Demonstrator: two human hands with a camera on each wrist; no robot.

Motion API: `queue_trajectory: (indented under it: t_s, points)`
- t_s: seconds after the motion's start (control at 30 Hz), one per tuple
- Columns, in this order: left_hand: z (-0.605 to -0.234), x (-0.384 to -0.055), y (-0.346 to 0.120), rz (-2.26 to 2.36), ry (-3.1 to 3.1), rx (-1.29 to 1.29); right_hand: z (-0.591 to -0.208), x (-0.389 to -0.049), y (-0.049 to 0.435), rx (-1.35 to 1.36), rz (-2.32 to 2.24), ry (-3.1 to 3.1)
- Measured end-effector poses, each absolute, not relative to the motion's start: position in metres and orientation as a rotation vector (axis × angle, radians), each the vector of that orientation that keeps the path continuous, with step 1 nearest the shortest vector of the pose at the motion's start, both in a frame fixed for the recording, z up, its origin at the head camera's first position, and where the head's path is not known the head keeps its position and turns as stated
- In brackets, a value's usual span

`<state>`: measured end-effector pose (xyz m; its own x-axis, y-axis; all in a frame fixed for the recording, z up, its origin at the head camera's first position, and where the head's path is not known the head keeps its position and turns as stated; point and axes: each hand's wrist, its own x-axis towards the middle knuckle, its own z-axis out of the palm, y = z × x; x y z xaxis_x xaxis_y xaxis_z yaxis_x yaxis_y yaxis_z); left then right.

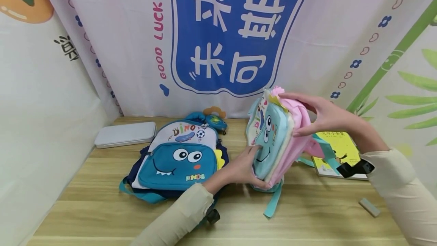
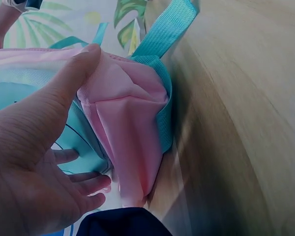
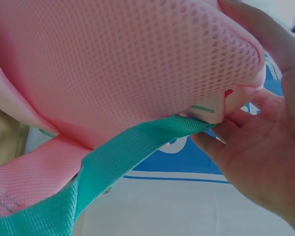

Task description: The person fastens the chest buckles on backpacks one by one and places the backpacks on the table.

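A pink backpack (image 1: pixel 300 124) with a light-blue smiling front pocket (image 1: pixel 271 143) is held tilted on the right half of the table. My right hand (image 1: pixel 324 115) grips its upper side, the thumb on the pink side panel; the right wrist view shows its pink mesh back (image 3: pixel 137 59) and a teal strap (image 3: pixel 128 152). At the lower front corner my left hand (image 1: pixel 240 166) holds the bag, thumb along the pink edge and fingers across the pocket. In the left wrist view the pink bottom (image 2: pixel 128 108) stands close over the table.
A blue dinosaur backpack (image 1: pixel 177 162) lies left of the pink one, with a small blue pouch (image 1: pixel 216 122) behind it. A white flat case (image 1: pixel 125 134) is at the back left. On the right are a yellow book (image 1: pixel 336 147) and a small grey block (image 1: pixel 369 207). A printed curtain (image 1: pixel 136 48) hangs behind.
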<state>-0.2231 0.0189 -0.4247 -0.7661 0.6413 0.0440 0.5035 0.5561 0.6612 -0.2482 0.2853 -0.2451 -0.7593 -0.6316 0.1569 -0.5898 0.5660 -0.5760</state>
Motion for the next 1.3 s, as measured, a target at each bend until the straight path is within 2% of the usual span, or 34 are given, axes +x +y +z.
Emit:
queue_trajectory:
  t_s: [0.33, 0.57, 0.73, 0.97, 1.3]
  points:
    - [-0.412, -0.220, 0.009, 0.935, 2.613, 0.927, -0.243, -0.249, 0.274, -0.987, -0.937, 2.763]
    - [-0.393, -0.221, 0.000, 0.982, 2.573, 0.922, -0.244, -0.250, 0.263, -1.035, -0.945, 2.748]
    - [-0.366, -0.225, -0.006, 1.190, 2.556, 0.914, -0.241, -0.249, 0.251, -1.069, -0.925, 2.748]
    - [-0.321, -0.231, -0.013, 1.475, 2.711, 1.031, -0.241, -0.248, 0.233, -1.094, -0.867, 2.781]
    - [-0.287, -0.237, -0.018, 1.483, 2.850, 1.165, -0.245, -0.250, 0.212, -1.148, -0.930, 2.710]
